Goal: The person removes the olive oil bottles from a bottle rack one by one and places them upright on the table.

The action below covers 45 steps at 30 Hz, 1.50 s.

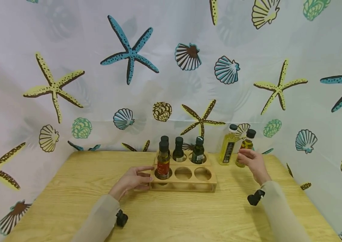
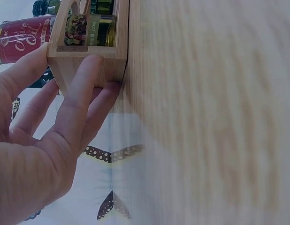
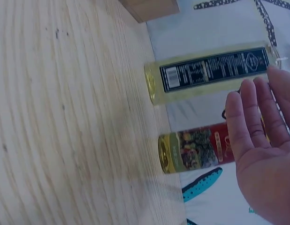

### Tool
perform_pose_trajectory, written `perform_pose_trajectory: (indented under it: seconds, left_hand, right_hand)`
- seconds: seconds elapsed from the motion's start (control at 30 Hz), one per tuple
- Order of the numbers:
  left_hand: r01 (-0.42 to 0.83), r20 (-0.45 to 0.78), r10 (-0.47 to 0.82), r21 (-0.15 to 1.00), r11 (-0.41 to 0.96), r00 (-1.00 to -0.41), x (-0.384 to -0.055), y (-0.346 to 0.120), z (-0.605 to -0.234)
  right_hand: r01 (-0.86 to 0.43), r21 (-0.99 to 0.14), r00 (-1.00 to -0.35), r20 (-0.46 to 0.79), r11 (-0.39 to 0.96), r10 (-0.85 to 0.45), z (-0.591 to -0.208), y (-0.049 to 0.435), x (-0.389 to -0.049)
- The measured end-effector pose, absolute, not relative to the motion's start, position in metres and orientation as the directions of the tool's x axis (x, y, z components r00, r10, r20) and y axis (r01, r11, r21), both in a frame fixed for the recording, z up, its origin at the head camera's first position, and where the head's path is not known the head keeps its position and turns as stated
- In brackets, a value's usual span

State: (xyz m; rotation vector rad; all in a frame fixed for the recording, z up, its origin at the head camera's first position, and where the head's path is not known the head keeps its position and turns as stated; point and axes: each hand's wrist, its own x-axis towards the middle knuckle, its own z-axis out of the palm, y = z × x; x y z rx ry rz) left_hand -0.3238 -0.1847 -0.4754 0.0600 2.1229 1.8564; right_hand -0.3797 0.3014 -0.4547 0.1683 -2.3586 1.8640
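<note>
My left grip [image 1: 132, 179] is wide, its fingers spread and resting against the left end of the wooden rack [image 1: 189, 182], with fingertips on the end panel and one digit up by the top corner. My right grip [image 1: 255, 164] is loose, the fingers nearly straight and only slightly bent, reaching across the front of the short bottle [image 1: 246, 144]. From my right wrist I see those fingers covering the bottle's upper part, and I cannot tell whether they touch it. The short bottle stands upright on the counter [image 1: 183, 215], to the right of the rack, its label red above and green with a picture below, its cap dark. Just left of it, a little apart, stands the tall bottle [image 1: 227, 148] of yellow oil, with a dark label that carries a barcode. The rack has two tiers and sits in the middle of the counter. Its front left hole holds a red-labelled bottle [image 1: 163, 164], and the raised back row holds a left bottle [image 1: 164, 138], partly hidden, a middle bottle [image 1: 178, 148] and a right bottle [image 1: 199, 150]. A patterned cloth [image 1: 77, 141] of starfish and shells hangs behind.
</note>
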Motion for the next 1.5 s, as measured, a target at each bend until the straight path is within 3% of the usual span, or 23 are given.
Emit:
perform_pose_trajectory:
  seconds: [0.17,0.53,1.5]
  left_hand:
    - [-0.175,-0.209,0.233,0.972,0.159,-0.950,-0.327,-0.183,-0.474]
    - [-0.174,-0.205,0.237,0.974,0.146,-0.950,-0.326,-0.181,-0.473]
    - [-0.178,-0.209,0.228,0.972,0.151,-0.951,-0.324,-0.184,-0.477]
  right_hand:
    - [-0.148,-0.979,-0.989,0.143,0.140,-0.048,-0.453,0.290,-0.377]
    - [-0.155,-0.985,-0.980,0.143,0.078,-0.140,-0.450,0.261,-0.371]
    - [-0.133,-0.989,-0.942,0.104,0.071,-0.319,-0.455,0.193,-0.358]
